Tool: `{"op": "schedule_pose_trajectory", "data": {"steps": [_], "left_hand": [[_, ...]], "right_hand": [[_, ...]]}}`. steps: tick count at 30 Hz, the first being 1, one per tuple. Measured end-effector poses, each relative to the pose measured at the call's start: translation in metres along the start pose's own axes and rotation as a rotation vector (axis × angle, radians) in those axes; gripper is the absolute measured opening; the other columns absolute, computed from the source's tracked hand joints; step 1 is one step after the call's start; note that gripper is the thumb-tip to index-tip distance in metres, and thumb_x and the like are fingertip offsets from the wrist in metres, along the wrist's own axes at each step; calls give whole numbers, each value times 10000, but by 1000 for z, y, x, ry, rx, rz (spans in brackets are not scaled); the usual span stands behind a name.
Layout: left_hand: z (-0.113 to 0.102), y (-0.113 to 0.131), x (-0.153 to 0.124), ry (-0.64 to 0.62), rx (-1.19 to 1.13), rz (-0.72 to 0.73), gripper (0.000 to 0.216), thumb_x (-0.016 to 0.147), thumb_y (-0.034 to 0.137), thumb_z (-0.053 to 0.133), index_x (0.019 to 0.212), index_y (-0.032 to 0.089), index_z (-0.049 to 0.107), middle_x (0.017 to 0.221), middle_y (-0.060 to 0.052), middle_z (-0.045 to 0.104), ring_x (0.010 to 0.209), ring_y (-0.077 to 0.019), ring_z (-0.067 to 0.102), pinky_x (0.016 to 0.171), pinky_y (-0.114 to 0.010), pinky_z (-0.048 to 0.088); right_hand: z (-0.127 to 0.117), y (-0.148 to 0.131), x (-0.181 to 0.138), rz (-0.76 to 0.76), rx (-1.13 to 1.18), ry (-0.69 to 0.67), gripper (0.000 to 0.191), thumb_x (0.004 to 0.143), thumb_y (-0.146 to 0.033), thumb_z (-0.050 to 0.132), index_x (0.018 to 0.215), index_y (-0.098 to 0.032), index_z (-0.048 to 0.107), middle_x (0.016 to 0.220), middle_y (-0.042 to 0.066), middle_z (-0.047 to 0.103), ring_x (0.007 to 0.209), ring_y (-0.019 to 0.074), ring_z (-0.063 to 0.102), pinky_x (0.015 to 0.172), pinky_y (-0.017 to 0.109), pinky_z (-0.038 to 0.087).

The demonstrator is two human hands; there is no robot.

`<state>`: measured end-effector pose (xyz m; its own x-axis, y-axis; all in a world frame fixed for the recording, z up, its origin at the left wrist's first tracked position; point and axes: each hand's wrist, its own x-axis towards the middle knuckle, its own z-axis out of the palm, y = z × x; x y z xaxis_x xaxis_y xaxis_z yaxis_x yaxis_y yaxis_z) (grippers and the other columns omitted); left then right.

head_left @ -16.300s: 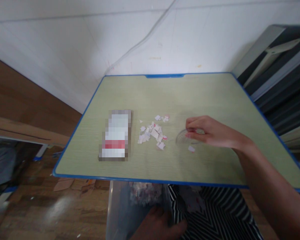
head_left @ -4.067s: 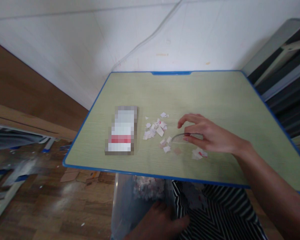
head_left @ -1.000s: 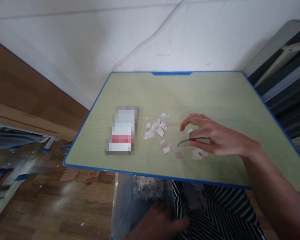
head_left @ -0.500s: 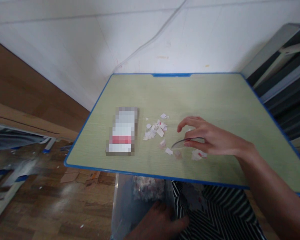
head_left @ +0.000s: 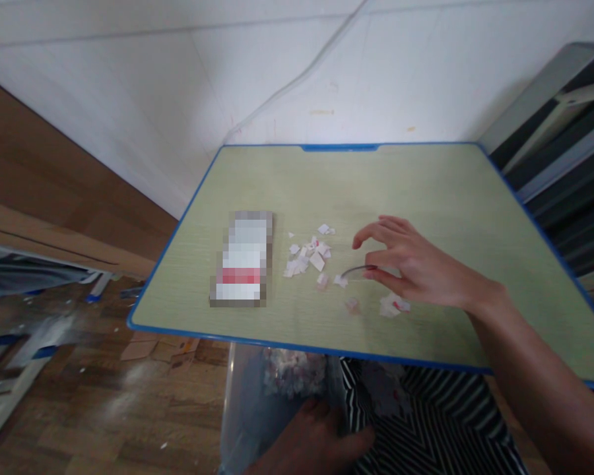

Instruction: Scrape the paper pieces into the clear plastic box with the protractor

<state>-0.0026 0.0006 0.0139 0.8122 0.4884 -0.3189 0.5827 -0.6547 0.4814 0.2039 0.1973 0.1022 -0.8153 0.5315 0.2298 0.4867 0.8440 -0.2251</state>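
Note:
My right hand (head_left: pixel 406 264) is above the table with thumb and index finger pinched on thin curved tweezers (head_left: pixel 356 269); the other fingers are bent and apart. The tweezers' tip meets a small white paper scrap (head_left: pixel 340 282). To the left lies a loose pile of torn white and pinkish paper scraps (head_left: pixel 309 256). Below my right hand is another small cluster of scraps (head_left: pixel 394 305), partly red. My left hand (head_left: pixel 317 439) is low, in shadow, over a clear plastic bin (head_left: pixel 231 402), its thumb stretched out to the right and its fingertips dim.
A green folding table (head_left: pixel 400 185) with a blue rim stands against the white wall. A blurred-out phone-shaped slab (head_left: pixel 242 257) lies on its left part. Paper bits (head_left: pixel 297 373) fill part of the bin. Striped cloth (head_left: pixel 435 422) covers my lap. Flattened cardboard (head_left: pixel 156 349) is on the floor.
My right hand and the tweezers have moved slightly away from me, up the table. The white scrap at the tip has shifted the same way. My left hand stays put.

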Motion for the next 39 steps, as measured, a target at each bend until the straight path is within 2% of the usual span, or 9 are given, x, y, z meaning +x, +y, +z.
{"op": "schedule_pose_trajectory", "data": {"steps": [16, 21, 26, 31, 39], "left_hand": [[-6, 2, 0, -29, -3, -14, 437, 930, 234, 624, 1318, 266, 424, 965, -73, 642, 853, -259, 633, 739, -376, 521], [-7, 1, 0, -41, -16, -14, 424, 932, 217, 613, 1313, 252, 430, 1019, -87, 638, 904, -263, 619, 763, -370, 509], [-9, 2, 0, -63, -29, -17, 437, 944, 222, 598, 1338, 254, 410, 1024, -96, 639, 914, -273, 622, 775, -391, 508], [-9, 3, 0, -47, -11, -26, 462, 929, 202, 615, 1338, 265, 410, 997, -88, 643, 878, -271, 631, 739, -372, 515], [-3, 2, -1, -30, -22, -20, 416, 932, 232, 615, 1312, 261, 446, 942, -76, 641, 864, -268, 623, 741, -378, 511]], "right_hand": [[-4, 5, -5, 20, -70, 60, 240, 876, -226, 520, 705, -186, 684, 1032, 106, 595, 1002, 262, 530, 914, 482, 348], [-4, 7, -7, 33, -78, 71, 235, 869, -228, 533, 693, -188, 683, 1022, 102, 596, 977, 257, 538, 872, 460, 371], [-7, 8, -8, 58, -75, 141, 235, 867, -225, 537, 670, -179, 654, 1043, 111, 583, 1000, 261, 541, 900, 475, 368], [-7, 8, -8, 80, -37, 105, 259, 873, -221, 528, 638, -176, 628, 1022, 108, 584, 982, 251, 556, 891, 471, 382], [3, 12, -7, 114, -189, 121, 251, 898, -261, 515, 713, -170, 658, 1048, 120, 593, 986, 266, 558, 952, 515, 350]]}}
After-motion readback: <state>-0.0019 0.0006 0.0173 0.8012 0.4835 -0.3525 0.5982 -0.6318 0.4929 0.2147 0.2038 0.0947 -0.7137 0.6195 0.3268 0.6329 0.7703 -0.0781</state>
